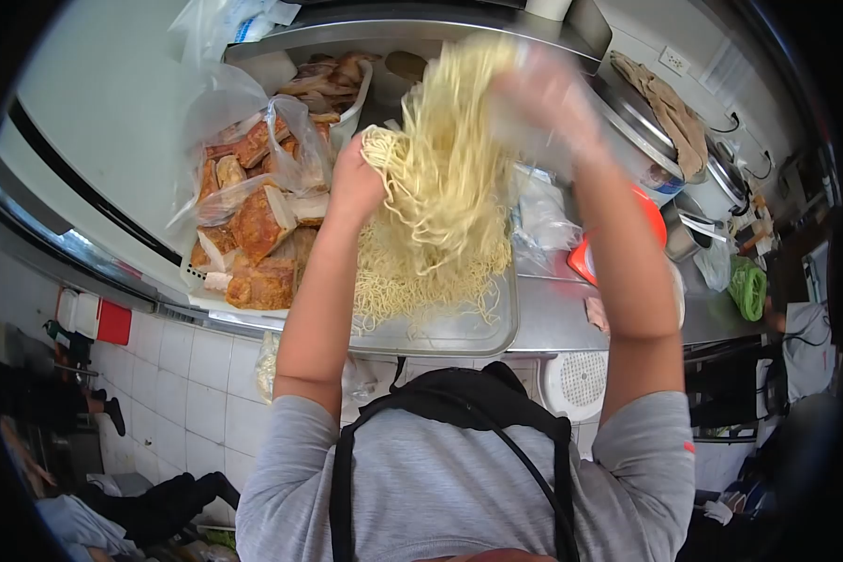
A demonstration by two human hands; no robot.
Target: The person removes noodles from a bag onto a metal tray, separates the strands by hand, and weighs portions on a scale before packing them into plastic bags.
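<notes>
A large bunch of pale yellow noodles [450,159] hangs over a metal tray [440,343], its strands smeared by motion. More loose noodles [421,295] are spread on the tray below. At the bunch's left side, my left hand [354,183] is closed around part of it. My right hand [543,98] is raised at the upper right end of the bunch and blurred; it appears to grip the strands there, though its fingers are hard to make out.
Left of the tray, a white bin [217,302] holds chunks of browned meat [264,225], partly under clear plastic. To the right are a plastic bag [545,211], a red-orange item [583,260] and a large pot [628,131] with a brown cloth [670,108]. Other people stand at both sides.
</notes>
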